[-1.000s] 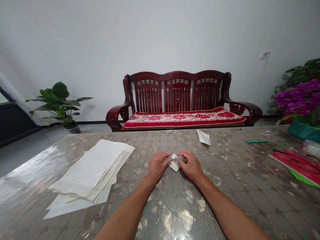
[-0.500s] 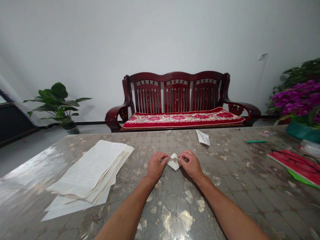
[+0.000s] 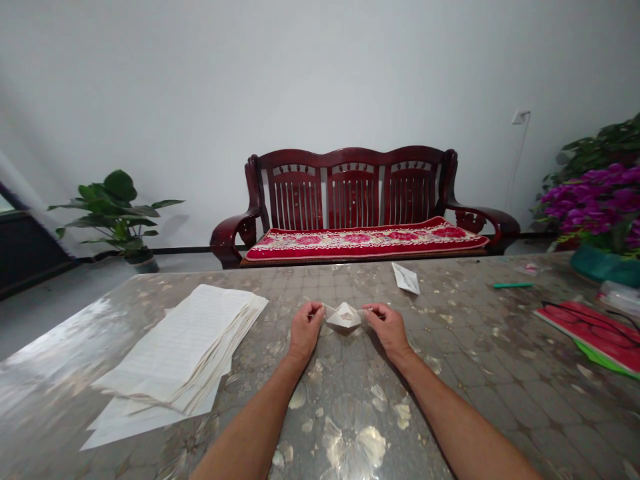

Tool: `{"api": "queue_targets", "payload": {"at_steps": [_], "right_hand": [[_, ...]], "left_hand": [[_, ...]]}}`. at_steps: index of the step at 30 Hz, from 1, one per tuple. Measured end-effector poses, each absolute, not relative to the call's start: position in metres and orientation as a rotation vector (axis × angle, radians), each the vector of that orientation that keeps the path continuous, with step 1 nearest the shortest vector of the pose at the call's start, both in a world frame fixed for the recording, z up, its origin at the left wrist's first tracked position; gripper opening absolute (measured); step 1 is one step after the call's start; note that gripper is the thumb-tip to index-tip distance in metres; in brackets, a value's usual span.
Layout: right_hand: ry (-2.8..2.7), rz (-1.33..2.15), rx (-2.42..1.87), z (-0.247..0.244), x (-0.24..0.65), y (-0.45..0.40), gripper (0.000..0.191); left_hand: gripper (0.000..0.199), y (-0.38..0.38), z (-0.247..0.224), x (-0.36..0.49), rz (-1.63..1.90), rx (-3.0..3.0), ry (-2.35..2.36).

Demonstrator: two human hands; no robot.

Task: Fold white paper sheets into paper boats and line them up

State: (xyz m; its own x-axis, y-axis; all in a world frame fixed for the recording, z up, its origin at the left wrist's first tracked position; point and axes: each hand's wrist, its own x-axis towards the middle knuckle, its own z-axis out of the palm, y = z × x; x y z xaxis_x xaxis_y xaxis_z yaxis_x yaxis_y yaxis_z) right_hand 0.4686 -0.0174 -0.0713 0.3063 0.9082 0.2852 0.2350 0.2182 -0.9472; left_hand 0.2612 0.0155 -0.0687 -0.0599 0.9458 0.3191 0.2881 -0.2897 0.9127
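Observation:
A small white folded paper boat (image 3: 344,317) sits at the middle of the table, its pointed peak upward. My left hand (image 3: 306,328) pinches its left tip between fingertips and thumb. My right hand (image 3: 387,330) pinches the right tip the same way, so the paper stretches between them. Part of each tip is hidden by my fingers. Farther back lies another folded white paper piece (image 3: 406,278), well beyond my right hand. A thick stack of lined paper sheets (image 3: 180,347) lies to the left of my left hand.
The table top (image 3: 480,373) is glossy and patterned. At its right are a green pen (image 3: 512,285), a red folder (image 3: 590,337) with black cord on it, and purple flowers (image 3: 597,200). A dark red wooden bench (image 3: 355,200) stands beyond the far edge.
My hands have moved apart to the paper's two ends. The paper has opened from a tight folded bundle into a wider boat shape.

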Motion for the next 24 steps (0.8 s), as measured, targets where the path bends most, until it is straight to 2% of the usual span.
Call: {"api": "queue_targets", "payload": {"at_steps": [10, 18, 24], "right_hand": [[-0.972, 0.754, -1.257, -0.072, 0.468, -0.014, 0.037], [-1.011, 0.669, -1.307, -0.076, 0.466, -0.011, 0.034], [-1.178, 0.515, -1.482, -0.079, 0.468, -0.009, 0.029]], "left_hand": [[0.031, 0.019, -0.067, 0.263, 1.464, 1.133, 1.040], [0.019, 0.011, -0.057, 0.270, 1.334, 0.880, 0.946], [0.021, 0.010, -0.060, 0.273, 1.300, 0.818, 0.949]]}}
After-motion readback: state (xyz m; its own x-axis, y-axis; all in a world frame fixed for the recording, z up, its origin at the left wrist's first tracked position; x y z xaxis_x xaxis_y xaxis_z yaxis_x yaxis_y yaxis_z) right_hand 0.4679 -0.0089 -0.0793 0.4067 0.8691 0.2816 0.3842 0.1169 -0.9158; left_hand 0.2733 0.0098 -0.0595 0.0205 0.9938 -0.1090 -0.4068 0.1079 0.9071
